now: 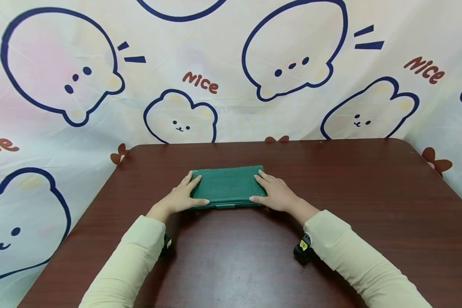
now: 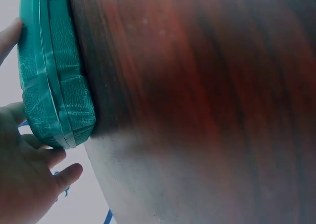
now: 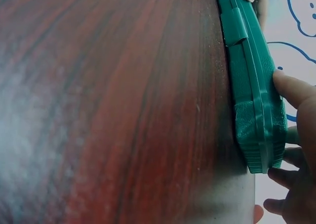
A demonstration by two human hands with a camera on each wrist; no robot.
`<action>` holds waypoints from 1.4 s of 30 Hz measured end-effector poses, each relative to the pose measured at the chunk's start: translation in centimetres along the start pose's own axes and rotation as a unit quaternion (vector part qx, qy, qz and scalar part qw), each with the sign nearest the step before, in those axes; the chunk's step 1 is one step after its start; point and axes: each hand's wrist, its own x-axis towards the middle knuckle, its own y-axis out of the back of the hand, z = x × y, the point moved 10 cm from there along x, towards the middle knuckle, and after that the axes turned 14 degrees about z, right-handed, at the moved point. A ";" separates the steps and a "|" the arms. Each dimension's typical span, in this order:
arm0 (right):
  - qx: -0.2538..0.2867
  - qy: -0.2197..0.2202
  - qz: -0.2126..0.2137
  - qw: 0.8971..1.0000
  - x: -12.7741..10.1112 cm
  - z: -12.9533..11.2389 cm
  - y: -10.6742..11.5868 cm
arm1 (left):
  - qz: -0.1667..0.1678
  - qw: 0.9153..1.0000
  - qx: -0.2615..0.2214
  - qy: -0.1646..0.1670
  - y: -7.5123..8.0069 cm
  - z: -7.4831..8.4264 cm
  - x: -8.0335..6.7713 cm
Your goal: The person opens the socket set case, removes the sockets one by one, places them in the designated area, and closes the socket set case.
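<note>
A closed green plastic case [image 1: 228, 185] lies flat on the table, its front latch [image 3: 234, 26] towards the person. At its left end, my left hand [image 1: 181, 196] holds it with the thumb along the front top edge and fingers spread over the end. My right hand [image 1: 279, 194] holds the opposite end, thumb on the lid and fingers at the side and far corner. In the left wrist view the case's rounded corner [image 2: 59, 105] shows beside the fingers. What the case contains is hidden.
The dark brown wooden table [image 1: 231, 265] extends around the case, with its far edge a short way behind it. A pale cloth backdrop [image 1: 231, 55] with cartoon bears hangs behind and at the sides. Dark wrist cameras [image 1: 302, 252] sit under the sleeves.
</note>
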 end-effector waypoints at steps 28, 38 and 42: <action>0.032 -0.003 0.018 0.999 -4.0 1.9 2.2 | 0.001 0.999 -0.042 0.012 -2.1 3.5 -1.5; -0.003 -0.004 0.033 0.999 -7.5 3.0 3.7 | -0.012 0.998 -0.061 0.003 -3.4 6.5 -2.2; -0.012 -0.007 0.040 0.999 -8.9 3.3 4.4 | -0.022 0.998 -0.065 -0.003 -4.0 7.7 -2.6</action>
